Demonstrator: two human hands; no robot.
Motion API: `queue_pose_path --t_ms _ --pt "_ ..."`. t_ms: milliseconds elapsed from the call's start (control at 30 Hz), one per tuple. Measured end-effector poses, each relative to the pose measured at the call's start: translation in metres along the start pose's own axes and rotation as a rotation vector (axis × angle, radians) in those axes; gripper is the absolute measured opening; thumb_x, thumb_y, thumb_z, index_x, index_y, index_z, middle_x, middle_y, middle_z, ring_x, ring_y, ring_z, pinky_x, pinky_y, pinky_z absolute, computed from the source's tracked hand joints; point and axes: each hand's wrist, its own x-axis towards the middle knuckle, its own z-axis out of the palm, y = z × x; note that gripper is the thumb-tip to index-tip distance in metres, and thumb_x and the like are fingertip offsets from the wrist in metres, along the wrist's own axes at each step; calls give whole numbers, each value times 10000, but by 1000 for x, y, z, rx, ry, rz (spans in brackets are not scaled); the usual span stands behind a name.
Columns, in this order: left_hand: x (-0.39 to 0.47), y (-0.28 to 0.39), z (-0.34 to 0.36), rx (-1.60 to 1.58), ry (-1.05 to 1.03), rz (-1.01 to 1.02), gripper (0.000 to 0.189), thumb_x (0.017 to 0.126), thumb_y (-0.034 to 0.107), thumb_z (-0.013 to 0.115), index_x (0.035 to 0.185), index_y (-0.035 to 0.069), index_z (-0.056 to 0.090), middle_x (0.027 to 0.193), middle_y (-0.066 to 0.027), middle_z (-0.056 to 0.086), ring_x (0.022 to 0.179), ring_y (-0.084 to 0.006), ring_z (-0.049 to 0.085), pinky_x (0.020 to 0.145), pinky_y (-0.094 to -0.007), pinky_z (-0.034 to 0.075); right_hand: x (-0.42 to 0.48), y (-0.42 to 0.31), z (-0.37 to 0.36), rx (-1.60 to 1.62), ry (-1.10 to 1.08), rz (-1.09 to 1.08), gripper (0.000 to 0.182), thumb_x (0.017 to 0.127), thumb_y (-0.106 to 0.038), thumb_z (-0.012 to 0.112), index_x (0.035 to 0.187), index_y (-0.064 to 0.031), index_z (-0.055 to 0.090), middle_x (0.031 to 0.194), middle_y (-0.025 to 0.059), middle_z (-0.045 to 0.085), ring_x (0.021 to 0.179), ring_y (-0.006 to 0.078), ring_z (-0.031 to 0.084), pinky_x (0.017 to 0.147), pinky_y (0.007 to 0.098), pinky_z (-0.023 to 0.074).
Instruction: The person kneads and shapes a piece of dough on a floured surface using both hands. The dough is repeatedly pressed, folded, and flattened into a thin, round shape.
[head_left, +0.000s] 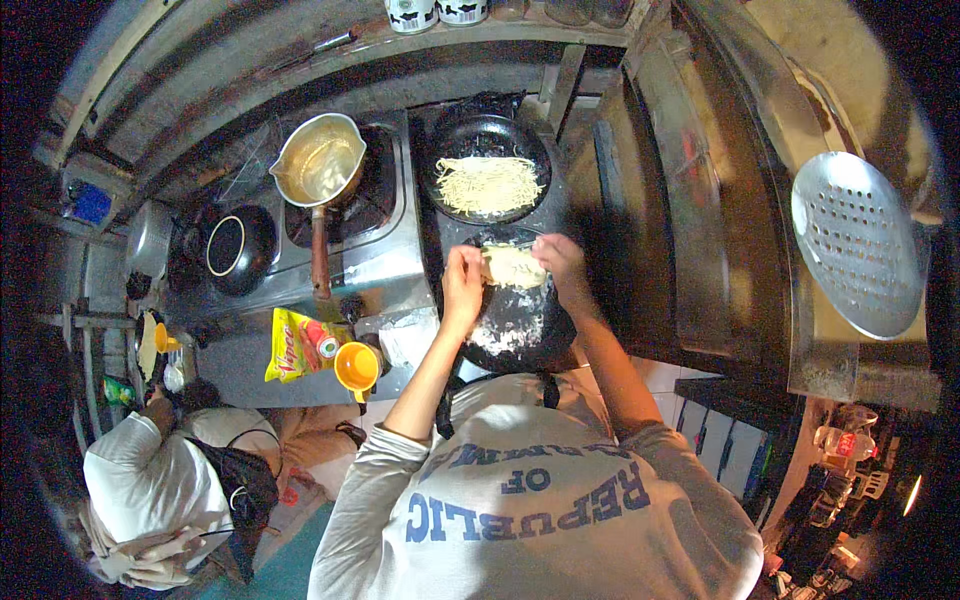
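A folded pale piece of dough (514, 266) is in front of me, above the near part of a round dark pan (551, 322). My left hand (463, 285) pinches its left end with curled fingers. At its upper right corner, my right hand (561, 264) has its fingertips closed on it, slightly blurred. White flour-like powder (510, 330) covers the pan's dark surface below the dough. Just beyond lies a heap of thin pale dough strips (489, 184) in a second black round pan (491, 135).
Left of the pans are a steel gas stove (409, 277), a saucepan with a wooden handle (319, 161), and an upturned black bowl (240, 249). Nearer stand a yellow packet (300, 345) and an orange mug (358, 367). A perforated metal skimmer (859, 244) hangs at right. Another person (161, 472) is at lower left.
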Motion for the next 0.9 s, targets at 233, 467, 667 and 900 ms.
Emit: queue_pose_path --t_ms 233,467,667,900 --pt "95 46 5 256 122 371 101 855 57 509 931 7 552 967 -193 570 908 -334 556 802 -377 427 89 -38 26 -3 47 -96 255 809 -121 603 1033 -1 580 848 64 637 804 178 610 737 261 467" --pt "90 7 13 621 109 383 262 763 -32 523 1009 27 593 1207 -284 423 1141 -425 406 976 -433 338 76 -6 17 -469 208 -190 332 767 -73 637 1079 10 559 1004 151 598 883 236 609 765 323 477" --pt "4 19 16 448 -96 236 141 763 -19 466 869 -29 558 945 -242 529 932 -386 501 837 -443 400 7 -3 25 -311 9 -286 64 770 -13 629 827 14 624 760 100 633 664 157 614 610 262 488" --pt "-94 -46 46 453 -758 227 266 834 201 496 1031 23 517 980 -170 569 988 -302 522 841 -396 395 -56 -49 99 -292 -673 -525 65 738 -33 600 784 -18 644 768 123 644 721 253 628 646 344 493"
